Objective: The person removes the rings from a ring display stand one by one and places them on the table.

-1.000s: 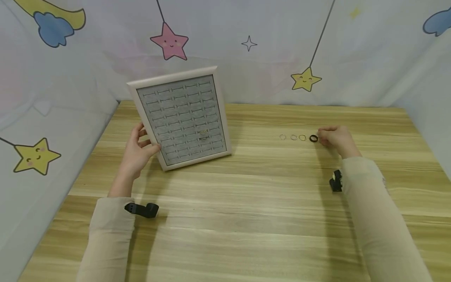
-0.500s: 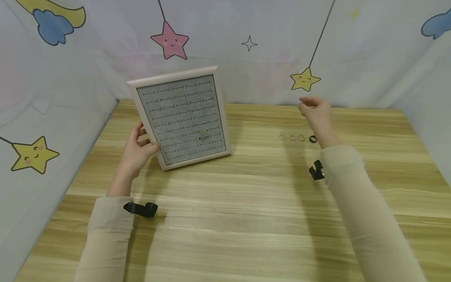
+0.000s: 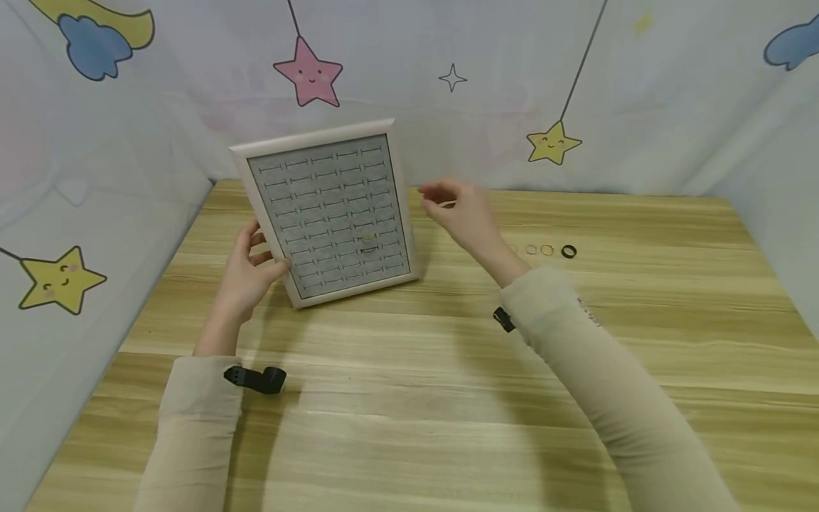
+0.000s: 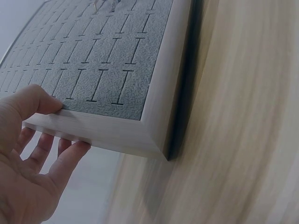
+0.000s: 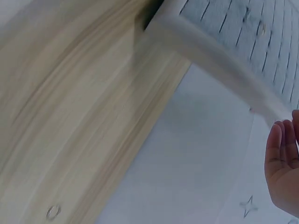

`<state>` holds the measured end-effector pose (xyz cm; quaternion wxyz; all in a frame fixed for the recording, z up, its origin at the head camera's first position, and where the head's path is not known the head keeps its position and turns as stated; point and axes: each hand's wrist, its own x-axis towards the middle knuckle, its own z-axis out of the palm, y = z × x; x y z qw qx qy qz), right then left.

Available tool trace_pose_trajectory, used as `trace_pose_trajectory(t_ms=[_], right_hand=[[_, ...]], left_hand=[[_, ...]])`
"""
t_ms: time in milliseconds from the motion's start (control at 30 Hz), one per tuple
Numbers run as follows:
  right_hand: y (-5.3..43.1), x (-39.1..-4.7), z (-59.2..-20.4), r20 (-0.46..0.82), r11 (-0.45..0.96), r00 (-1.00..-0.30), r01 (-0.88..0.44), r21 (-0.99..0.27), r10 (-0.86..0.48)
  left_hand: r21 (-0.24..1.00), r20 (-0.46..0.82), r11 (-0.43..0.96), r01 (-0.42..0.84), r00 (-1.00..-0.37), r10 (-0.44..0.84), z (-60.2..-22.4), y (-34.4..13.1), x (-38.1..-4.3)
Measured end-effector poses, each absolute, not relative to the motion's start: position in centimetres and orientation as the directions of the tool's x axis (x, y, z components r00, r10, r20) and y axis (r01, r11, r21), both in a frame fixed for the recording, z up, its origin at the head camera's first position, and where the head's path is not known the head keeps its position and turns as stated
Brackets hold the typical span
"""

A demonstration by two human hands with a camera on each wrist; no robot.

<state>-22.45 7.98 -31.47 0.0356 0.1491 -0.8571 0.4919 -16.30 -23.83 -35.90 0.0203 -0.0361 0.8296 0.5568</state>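
Note:
My left hand [image 3: 249, 281] grips the left edge of a pale-framed ring display board [image 3: 329, 213], thumb on the front and fingers behind. The board stands tilted on the table, its grey padded face [image 4: 126, 51] lined with rows of slots. Two rings [image 3: 367, 244] sit in slots at its lower right. My right hand [image 3: 470, 217] is raised just right of the board, apart from it, thumb and fingertips pinched together. A ring between them is mostly hidden by the fingers. In the right wrist view, the hand [image 5: 282, 163] is near the frame's edge [image 5: 219, 60].
On the wooden table [image 3: 397, 398], at the right, lie a black ring [image 3: 569, 251], a gold ring [image 3: 547, 250] and a thin pale ring [image 3: 532, 249] in a row. Another ring is partly behind the right wrist. Behind the table hangs a star-patterned cloth [image 3: 409, 43].
My right hand has lifted from the table beside the black ring and moved left toward the board. The left hand and the board have stayed in place.

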Motion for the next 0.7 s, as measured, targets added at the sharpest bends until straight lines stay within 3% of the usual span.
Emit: trace_pose_trajectory(t_ms=[300, 700], right_hand=[[3.6, -21.0, -32.5, 0.174, 0.568, -0.893, -0.403, -0.717, -0.415], [0.9, -20.7, -33.7, 0.131, 0.666, -0.886, -0.425, -0.613, -0.444]], left_hand=[[0.923, -0.067, 0.376, -0.08, -0.997, -0.049, -36.1, -23.9, -16.5], [0.921, -0.067, 0.38, -0.08, -0.997, -0.049, -36.1, -23.8, -16.5]])
